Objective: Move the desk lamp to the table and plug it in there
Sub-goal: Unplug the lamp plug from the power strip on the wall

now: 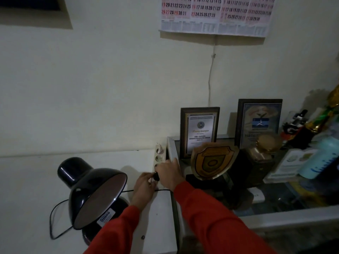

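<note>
— Why is the lamp [91, 191] sitting so close to the wall there?

— Its cord [55, 217] has to reach the power strip [159, 156], which stands on end against the wall between this white table [159, 217] and the glass cabinet [275, 215]. So I have the lamp just beside it, shade tilted toward me, base on the white top, cord looping off to the left and running back along the edge.

— And what are your hands doing?

— Both are at the lowest socket. My right hand [169, 173] is curled down over the strip, fingers bent and nearly closed, with the black plug [156, 176] pinched at its thumb side. My left hand [144, 187] comes in from below, fingers bent close, touching the plug and the cord just behind it.

— Is the plug seated?

— I can't tell; my fingers hide the pins. I'd judge it's right at the socket mouth. The upper sockets are bare, and the trophies on the cabinet are well clear.
</note>
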### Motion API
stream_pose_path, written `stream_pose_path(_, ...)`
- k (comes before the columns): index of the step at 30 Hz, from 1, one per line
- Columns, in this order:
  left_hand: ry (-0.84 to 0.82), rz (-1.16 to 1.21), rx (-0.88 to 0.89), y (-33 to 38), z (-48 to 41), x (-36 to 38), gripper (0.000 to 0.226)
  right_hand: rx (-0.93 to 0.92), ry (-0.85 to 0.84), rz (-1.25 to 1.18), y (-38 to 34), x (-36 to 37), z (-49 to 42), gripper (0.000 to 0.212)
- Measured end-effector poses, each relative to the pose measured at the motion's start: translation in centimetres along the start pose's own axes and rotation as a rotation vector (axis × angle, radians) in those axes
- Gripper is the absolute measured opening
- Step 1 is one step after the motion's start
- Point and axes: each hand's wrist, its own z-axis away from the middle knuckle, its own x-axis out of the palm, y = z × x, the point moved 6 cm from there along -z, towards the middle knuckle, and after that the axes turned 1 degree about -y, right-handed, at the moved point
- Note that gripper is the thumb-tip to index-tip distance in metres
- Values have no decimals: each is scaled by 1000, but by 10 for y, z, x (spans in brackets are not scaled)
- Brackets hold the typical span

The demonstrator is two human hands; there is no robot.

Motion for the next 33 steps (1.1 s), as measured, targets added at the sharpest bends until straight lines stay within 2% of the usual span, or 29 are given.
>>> stream_pose_path(12, 11, 5, -5, -6, -6, 5, 32, -57, 35, 101, -5, 7, -4, 22)
stream_pose_path(22, 28, -12, -40, -6, -10, 1, 33, -54, -39, 85, -7, 6, -7, 20)
stream_pose_path(28, 24, 21, -68, -8, -8, 0, 33, -38, -116, -219, 9, -10, -15, 19)
stream_pose_path(33, 21, 53, -59, -7, -5, 0, 33, -1, 108, -565, 23, -21, 1, 7)
